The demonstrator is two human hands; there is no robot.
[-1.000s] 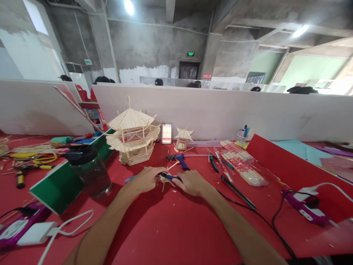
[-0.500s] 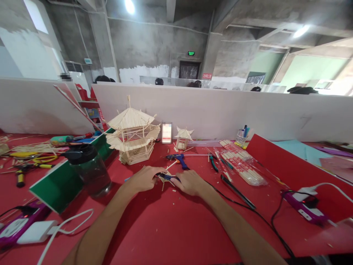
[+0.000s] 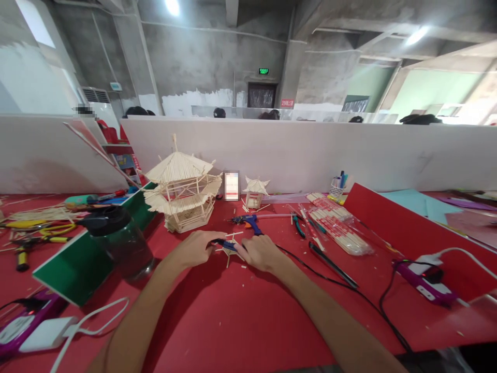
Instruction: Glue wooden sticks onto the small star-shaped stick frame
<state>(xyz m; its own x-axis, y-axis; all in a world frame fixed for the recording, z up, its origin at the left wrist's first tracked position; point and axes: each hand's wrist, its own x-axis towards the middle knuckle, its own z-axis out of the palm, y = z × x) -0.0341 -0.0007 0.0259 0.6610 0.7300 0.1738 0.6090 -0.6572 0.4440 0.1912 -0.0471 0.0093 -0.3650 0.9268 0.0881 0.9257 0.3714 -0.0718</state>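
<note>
Both hands meet over a small star-like frame of thin wooden sticks (image 3: 228,259) on the red table. Between them is a slim dark blue tool (image 3: 227,244), its exact kind hard to make out. My left hand (image 3: 194,248) is closed round its left end, fingers curled. My right hand (image 3: 261,253) is closed at its right end, with the thumb stretched along it. The fingers partly hide tool and frame. Just beyond, a blue glue gun (image 3: 252,224) lies on its side. A loose stick (image 3: 235,234) shows behind the tool.
A large stick pavilion (image 3: 179,189) and a small one (image 3: 256,194) stand at the back. Left are a dark water bottle (image 3: 120,243) and green board (image 3: 73,274). Right are green-handled pliers (image 3: 298,226), bagged sticks (image 3: 341,235), a black cutter (image 3: 332,264) and a cable (image 3: 373,305).
The view has shifted slightly, so the scene sits a little further left. The stick behind the tool lies flatter than before. Both hands stay on the dark blue tool.
</note>
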